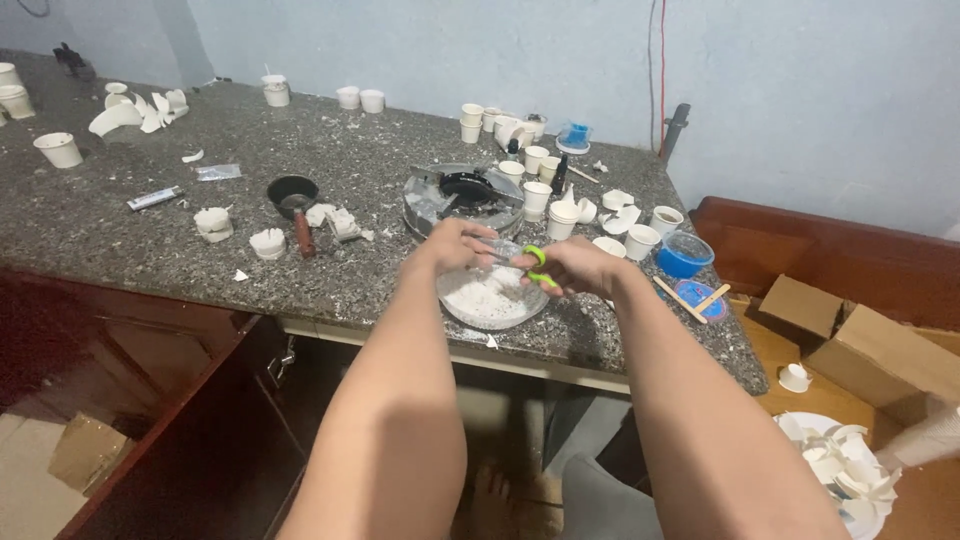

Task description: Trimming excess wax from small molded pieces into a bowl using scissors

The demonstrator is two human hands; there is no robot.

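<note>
My right hand (572, 268) grips green-handled scissors (537, 262) over a clear round bowl (490, 299) that holds white paper shreds. My left hand (452, 244) pinches a small pale piece right at the scissor blades, above the bowl's far rim. Both forearms reach in from the bottom of the view. The bowl rests near the front edge of a speckled granite counter (150, 235). What exactly the left fingers hold is too small to tell.
Behind the bowl is a round metal tray with a small black pan (466, 186). A second black pan with a brown handle (293, 196), several white paper cups (537, 195), cut cup pieces (138, 112), a blue tub (684, 254), cardboard boxes (880, 352) and a plate of scraps (840, 470) surround it.
</note>
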